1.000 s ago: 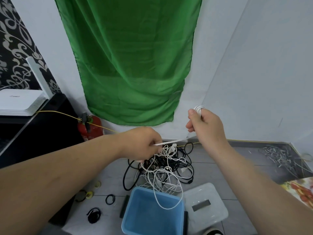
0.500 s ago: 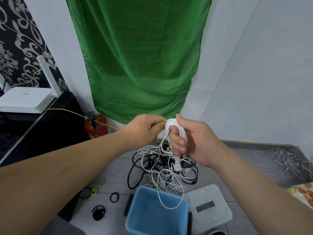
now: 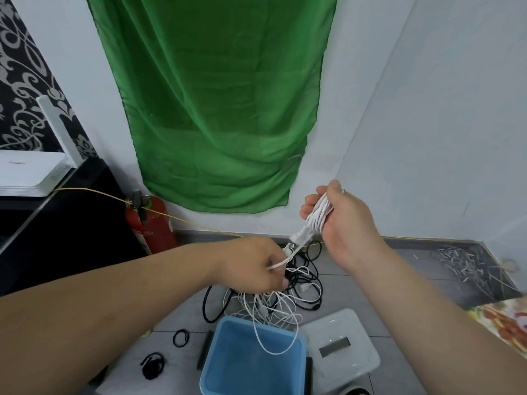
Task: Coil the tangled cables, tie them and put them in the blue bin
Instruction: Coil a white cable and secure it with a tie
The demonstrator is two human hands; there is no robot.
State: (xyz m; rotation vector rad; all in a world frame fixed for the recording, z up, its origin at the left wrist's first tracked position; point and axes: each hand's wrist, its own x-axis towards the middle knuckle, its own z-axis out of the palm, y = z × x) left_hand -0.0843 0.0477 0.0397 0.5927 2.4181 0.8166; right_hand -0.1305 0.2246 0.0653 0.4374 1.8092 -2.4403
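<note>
Parted now, the hands were together at mid-frame half a second ago: the left hand (image 3: 256, 267) has dropped toward the floor (image 3: 413, 253), and the right hand (image 3: 346, 223) has swung up and to the right.

Near the floor's back edge by the wall, the tangle (image 3: 296, 292) of black and white cables lies just behind the bin (image 3: 228, 366). One white loop droops over the bin's back rim into it; nothing coiled is in the bin. A clear lid (image 3: 350, 369) lies just right of the bin.

The right hand's fingers curl round a white coil (image 3: 320, 213) of several turns, held in the air above the tangle. Its plug (image 3: 302, 237) hangs from the lower end. The left hand pinches a white strand (image 3: 281, 263) that runs up toward that lower end; where it goes below the hand I cannot tell. Black ties (image 3: 181, 337) lie on the floor left of the bin.

I judge this to be a fresh length drawn out for another turn. Winding is under way, tying and binning are yet to come, and the strand may snag in the tangle.
</note>
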